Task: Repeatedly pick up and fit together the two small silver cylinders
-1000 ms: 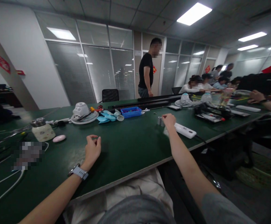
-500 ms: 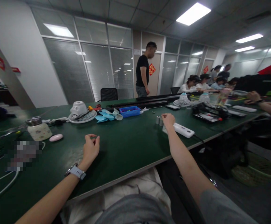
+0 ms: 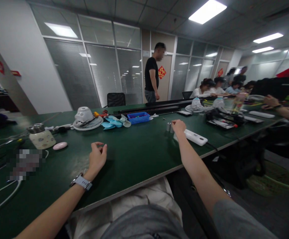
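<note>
Two small grey metal cylinders stand upright side by side on the green table; the left cylinder (image 3: 168,126) shows fully. My right hand (image 3: 180,126) is closed at the right one, its fingertips pinched at the top and covering part of it. Just right of that hand, and partly behind its wrist, lies a white power strip (image 3: 196,137) with a dark cable. My left hand (image 3: 98,155) is held over the table with fingers curled loosely and a gap to the thumb. Nothing shows in it.
A white fan part (image 3: 86,119), blue fan blades (image 3: 113,122) and a blue basket (image 3: 138,118) lie beyond my hands. At left are a patterned jar (image 3: 41,138), a pink oval object (image 3: 60,145) and cables. A person (image 3: 152,74) stands across the table; others sit at right.
My hands and the cylinders hold almost the same places. The whole view has shifted very slightly.
</note>
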Motion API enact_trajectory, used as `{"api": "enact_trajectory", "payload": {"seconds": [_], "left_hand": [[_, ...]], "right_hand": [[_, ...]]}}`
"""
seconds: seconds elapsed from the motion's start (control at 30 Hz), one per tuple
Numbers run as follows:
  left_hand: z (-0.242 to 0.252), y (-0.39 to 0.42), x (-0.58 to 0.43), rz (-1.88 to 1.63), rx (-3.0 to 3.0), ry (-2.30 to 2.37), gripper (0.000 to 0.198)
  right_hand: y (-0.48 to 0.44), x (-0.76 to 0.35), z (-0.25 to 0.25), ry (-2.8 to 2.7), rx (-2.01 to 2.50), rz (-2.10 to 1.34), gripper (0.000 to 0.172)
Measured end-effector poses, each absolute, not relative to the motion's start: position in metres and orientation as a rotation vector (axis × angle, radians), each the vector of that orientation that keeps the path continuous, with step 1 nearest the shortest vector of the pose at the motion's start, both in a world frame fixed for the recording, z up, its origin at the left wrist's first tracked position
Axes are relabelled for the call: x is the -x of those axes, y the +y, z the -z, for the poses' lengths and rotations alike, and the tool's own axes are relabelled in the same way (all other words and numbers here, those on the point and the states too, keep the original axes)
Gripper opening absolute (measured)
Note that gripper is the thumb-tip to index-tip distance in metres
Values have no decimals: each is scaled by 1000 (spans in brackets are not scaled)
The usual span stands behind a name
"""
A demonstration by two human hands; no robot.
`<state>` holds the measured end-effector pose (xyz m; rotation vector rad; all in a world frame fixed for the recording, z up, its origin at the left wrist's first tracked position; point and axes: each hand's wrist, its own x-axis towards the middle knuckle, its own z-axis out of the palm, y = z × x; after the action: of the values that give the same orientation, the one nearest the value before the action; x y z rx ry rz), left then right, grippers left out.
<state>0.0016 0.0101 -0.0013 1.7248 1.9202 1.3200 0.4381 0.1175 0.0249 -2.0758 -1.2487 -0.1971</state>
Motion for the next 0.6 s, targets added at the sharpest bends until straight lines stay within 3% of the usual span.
{"api": "enact_trajectory", "payload": {"seconds": [0.23, 0.47, 0.6], "left_hand": [[1, 9, -2, -1306, -1748, 1900, 32], [5, 11, -2, -1345, -1744, 1901, 29], [8, 13, -1, -1371, -1763, 1885, 27]], "right_hand": [[117, -433, -27, -1265, 2151, 208, 29], [131, -415, -29, -1467, 2129, 578, 46], [145, -414, -26, -1620, 2250, 551, 39]]}}
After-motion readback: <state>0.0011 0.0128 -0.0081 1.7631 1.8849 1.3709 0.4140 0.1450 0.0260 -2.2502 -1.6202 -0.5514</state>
